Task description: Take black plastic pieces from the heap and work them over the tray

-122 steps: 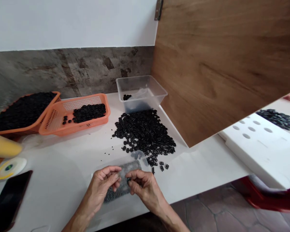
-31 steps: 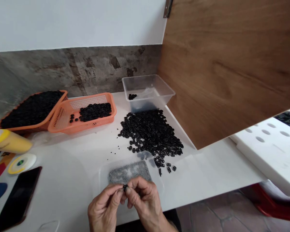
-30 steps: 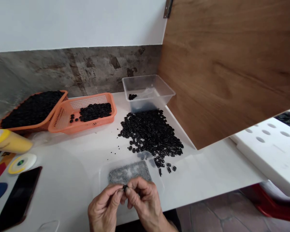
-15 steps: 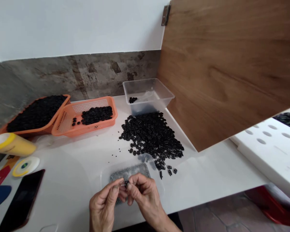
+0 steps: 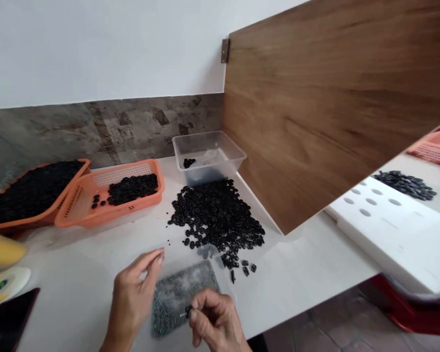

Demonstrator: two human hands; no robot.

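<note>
My right hand [image 5: 214, 322] pinches a small black plastic piece [image 5: 187, 310] at the near table edge, over a clear shallow tray of small grey metal parts [image 5: 181, 300]. My left hand [image 5: 134, 298] is raised just left of that tray, fingers apart, holding nothing. A big heap of black pieces [image 5: 216, 215] lies on the white table beyond the tray.
A clear tub [image 5: 208, 155] with a few black pieces stands at the back. Two orange baskets [image 5: 108, 193] [image 5: 29, 190] of black pieces sit at left. A phone [image 5: 7, 320], a tape roll [image 5: 3, 285] and a yellow bottle [image 5: 2, 249] lie far left. A wooden panel [image 5: 322, 117] and a white foam block [image 5: 388, 230] are at right.
My hands were together on the black piece; now my left hand has let go and lifted away to the left, while my right hand keeps the piece. The camera has shifted.
</note>
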